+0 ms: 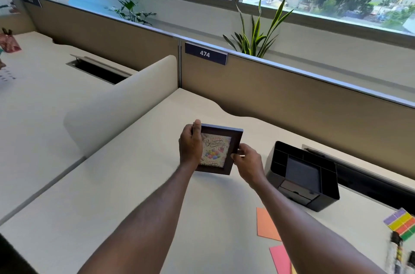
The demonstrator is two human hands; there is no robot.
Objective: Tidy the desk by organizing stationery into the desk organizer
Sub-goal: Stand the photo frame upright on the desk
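I hold a dark brown picture frame [221,150] with a "Happy Birthday" card inside, above the middle of the white desk [134,184]. My left hand [190,143] grips its left edge, thumb over the top corner. My right hand [248,161] pinches its right edge. To the right stands the black desk organizer [303,175], with several compartments and a small drawer; nothing shows in its compartments. Orange [267,224] and pink [280,258] paper sheets lie near the front right, partly under my right forearm. Colourful sticky tabs [402,224] and blurred pens [397,253] lie at the far right edge.
A tan partition [292,94] labelled 474 runs behind the desk, with plants [256,36] and windows beyond. A white curved divider [116,103] separates the neighbouring desk on the left, which has an open cable slot [98,69]. A dark cable tray [370,181] lies behind the organizer.
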